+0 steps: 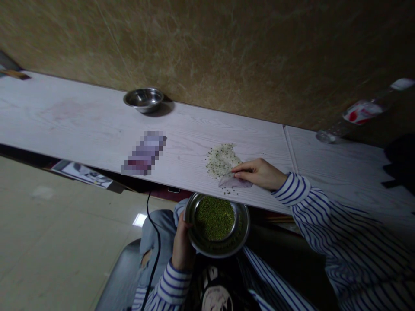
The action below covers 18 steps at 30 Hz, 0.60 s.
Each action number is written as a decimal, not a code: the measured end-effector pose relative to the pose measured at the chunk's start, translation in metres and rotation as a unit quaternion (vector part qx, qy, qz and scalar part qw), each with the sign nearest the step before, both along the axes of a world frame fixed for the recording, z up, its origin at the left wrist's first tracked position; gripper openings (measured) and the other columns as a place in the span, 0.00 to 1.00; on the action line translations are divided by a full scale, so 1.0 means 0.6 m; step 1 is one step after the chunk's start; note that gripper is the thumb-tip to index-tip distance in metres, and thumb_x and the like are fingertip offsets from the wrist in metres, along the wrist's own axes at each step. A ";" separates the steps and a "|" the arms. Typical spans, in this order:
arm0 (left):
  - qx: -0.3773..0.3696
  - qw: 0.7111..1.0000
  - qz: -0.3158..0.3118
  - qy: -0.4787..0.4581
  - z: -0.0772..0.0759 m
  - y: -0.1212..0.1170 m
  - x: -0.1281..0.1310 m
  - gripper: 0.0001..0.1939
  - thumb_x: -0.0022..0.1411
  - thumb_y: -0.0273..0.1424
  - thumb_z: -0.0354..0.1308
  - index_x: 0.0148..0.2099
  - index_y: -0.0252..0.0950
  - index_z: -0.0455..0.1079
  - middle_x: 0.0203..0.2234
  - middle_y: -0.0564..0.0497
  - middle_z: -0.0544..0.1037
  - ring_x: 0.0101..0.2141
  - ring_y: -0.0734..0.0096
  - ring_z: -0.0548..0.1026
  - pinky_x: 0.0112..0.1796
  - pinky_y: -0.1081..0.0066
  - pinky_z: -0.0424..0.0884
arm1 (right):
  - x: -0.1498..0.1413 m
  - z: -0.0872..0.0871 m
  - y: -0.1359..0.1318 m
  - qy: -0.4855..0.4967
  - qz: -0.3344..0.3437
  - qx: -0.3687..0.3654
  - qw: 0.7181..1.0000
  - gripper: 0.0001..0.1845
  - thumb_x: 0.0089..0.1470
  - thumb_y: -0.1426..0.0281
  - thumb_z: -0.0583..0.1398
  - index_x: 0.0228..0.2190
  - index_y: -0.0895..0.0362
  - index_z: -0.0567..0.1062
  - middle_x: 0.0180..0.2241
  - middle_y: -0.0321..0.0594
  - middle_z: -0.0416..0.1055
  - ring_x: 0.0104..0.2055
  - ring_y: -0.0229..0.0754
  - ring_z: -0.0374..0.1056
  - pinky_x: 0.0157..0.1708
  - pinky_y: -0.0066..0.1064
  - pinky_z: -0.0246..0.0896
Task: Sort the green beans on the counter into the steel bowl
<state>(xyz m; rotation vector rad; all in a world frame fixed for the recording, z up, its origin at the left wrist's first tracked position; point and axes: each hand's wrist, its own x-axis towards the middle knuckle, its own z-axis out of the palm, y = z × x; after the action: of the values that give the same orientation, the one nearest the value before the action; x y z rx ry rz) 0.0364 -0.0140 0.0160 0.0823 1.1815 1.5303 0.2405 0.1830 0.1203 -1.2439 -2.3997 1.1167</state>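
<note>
My left hand (pixel 182 247) grips the rim of a steel bowl (pixel 241 235) full of green beans (pixel 214 217), holding it just below the table's near edge, over my lap. My right hand (pixel 259 172) rests on the white wooden table (pixel 81 125), fingers pressed together on a thin pale card-like piece (pixel 234 182) lying flat. Its tip touches a small heap of mixed white grains and green beans (pixel 221 160) spread on the table.
An empty steel bowl (pixel 143 99) stands at the table's far edge by the brown wall. A blurred flat object (pixel 144 153) lies left of the heap. A plastic bottle (pixel 356 114) lies at the far right. A black cable (pixel 154 242) hangs by my knee.
</note>
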 end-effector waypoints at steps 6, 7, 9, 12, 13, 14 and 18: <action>0.000 1.000 -0.013 -0.007 0.003 -0.001 0.007 0.19 0.48 0.31 0.61 0.45 0.39 0.81 0.38 0.50 0.83 0.44 0.56 0.75 0.46 0.63 0.70 | -0.014 -0.002 -0.028 0.009 -0.003 -0.038 0.999 0.16 0.57 0.71 0.64 0.46 0.57 0.85 0.35 0.42 0.85 0.32 0.40 0.77 0.35 0.31 0.72; 0.002 1.000 -0.013 -0.005 0.004 0.000 0.008 0.19 0.48 0.31 0.61 0.45 0.40 0.81 0.38 0.51 0.83 0.44 0.56 0.75 0.46 0.63 0.70 | -0.016 -0.001 -0.035 0.013 -0.005 -0.043 0.999 0.16 0.57 0.72 0.64 0.46 0.58 0.85 0.35 0.43 0.85 0.32 0.40 0.77 0.35 0.31 0.72; 0.008 1.000 -0.016 0.000 0.006 0.002 0.010 0.20 0.49 0.31 0.61 0.45 0.40 0.81 0.38 0.51 0.83 0.45 0.56 0.75 0.47 0.63 0.70 | -0.018 0.001 -0.047 0.021 -0.006 -0.056 0.998 0.15 0.57 0.72 0.64 0.45 0.58 0.85 0.34 0.43 0.85 0.32 0.40 0.78 0.36 0.31 0.73; 0.020 1.000 -0.022 0.002 0.005 0.004 0.013 0.20 0.50 0.33 0.62 0.46 0.40 0.82 0.39 0.51 0.83 0.49 0.54 0.74 0.51 0.62 0.68 | -0.018 0.004 -0.058 0.037 -0.013 -0.071 0.997 0.15 0.56 0.73 0.64 0.45 0.58 0.85 0.34 0.43 0.85 0.32 0.40 0.79 0.36 0.32 0.74; 0.024 0.999 -0.025 0.001 0.004 0.003 0.014 0.19 0.50 0.34 0.62 0.47 0.40 0.82 0.40 0.51 0.83 0.50 0.53 0.74 0.53 0.61 0.67 | -0.016 0.005 -0.059 0.043 -0.025 -0.069 0.996 0.15 0.56 0.73 0.64 0.44 0.58 0.85 0.34 0.43 0.85 0.32 0.40 0.79 0.35 0.31 0.74; 0.026 0.999 -0.029 -0.003 0.002 0.003 0.014 0.19 0.51 0.34 0.63 0.47 0.41 0.81 0.41 0.51 0.83 0.52 0.53 0.73 0.54 0.61 0.66 | -0.014 0.005 -0.059 0.049 -0.039 -0.063 0.996 0.15 0.56 0.73 0.64 0.44 0.58 0.85 0.34 0.43 0.85 0.31 0.40 0.79 0.34 0.31 0.74; 0.016 1.000 -0.021 -0.016 -0.012 -0.003 0.010 0.20 0.51 0.34 0.63 0.48 0.41 0.81 0.41 0.51 0.83 0.51 0.54 0.75 0.54 0.60 0.67 | 0.004 0.003 -0.052 0.078 -0.081 -0.039 0.993 0.15 0.56 0.71 0.64 0.44 0.58 0.85 0.33 0.44 0.84 0.30 0.41 0.79 0.31 0.31 0.74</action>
<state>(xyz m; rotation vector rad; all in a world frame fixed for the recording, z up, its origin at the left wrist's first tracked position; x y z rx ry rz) 0.0423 -0.0160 0.0088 0.1028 1.1226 1.5098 0.2429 0.1517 0.1219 -1.2984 -2.1201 1.2186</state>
